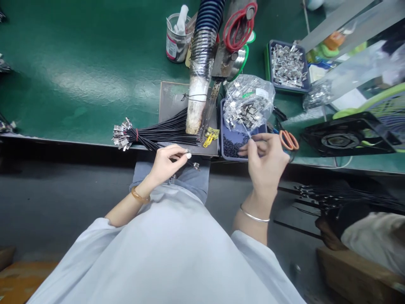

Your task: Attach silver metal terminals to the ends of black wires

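Note:
My left hand (169,162) is closed, thumb and finger pinching a black cable near its end. A small metal connector (196,166) shows at that end, just past the fingertips. My right hand (267,158) pinches a thin silvery solder wire (242,122) between thumb and forefinger. Its other fingers are curled at the edge of a blue tray (222,147), over small black tube pieces (232,145). In the same tray lies a clear plastic bag (249,101) of metal connectors. Left of it, a bundle of black cables (164,131) with metal ends rests on a dark board (172,97).
A ribbed hose (202,55) hangs over the board, beside a stand with red-handled scissors (238,27). Behind are a tin (175,46) and a bin of metal parts (287,65). Orange-handled scissors (288,140) and a black fan (348,135) stand right. Another person (373,236) sits at lower right.

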A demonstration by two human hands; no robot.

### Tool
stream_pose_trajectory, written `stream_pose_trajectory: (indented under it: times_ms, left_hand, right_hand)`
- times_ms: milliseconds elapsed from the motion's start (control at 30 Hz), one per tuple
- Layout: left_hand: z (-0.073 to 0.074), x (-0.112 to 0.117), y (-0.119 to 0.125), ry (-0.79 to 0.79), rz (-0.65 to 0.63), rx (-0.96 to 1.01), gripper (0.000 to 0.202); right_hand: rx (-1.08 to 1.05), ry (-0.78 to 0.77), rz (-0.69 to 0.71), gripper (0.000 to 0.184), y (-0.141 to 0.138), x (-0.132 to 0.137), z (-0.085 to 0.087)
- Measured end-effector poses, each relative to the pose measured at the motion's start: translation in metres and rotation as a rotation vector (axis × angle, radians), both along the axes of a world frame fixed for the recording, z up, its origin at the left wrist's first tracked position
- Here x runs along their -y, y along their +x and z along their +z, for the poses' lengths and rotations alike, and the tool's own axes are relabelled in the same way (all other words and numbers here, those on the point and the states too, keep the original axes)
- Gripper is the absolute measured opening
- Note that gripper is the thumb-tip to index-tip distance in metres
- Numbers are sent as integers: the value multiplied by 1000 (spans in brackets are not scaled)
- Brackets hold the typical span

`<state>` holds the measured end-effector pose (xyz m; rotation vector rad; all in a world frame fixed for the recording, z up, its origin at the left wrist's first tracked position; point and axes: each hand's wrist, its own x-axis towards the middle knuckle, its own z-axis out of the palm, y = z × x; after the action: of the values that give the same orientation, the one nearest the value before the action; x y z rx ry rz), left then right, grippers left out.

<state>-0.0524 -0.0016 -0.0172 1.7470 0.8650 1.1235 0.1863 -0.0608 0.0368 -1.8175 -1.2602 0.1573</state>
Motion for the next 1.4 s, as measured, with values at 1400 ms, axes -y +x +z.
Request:
stream_pose_trajectory:
  times_ms: [1400]
  left_hand:
    - [32,-29,16,-431,-312,35,20]
  right_hand:
    - [-423,99,291,6,-75,-7,-40]
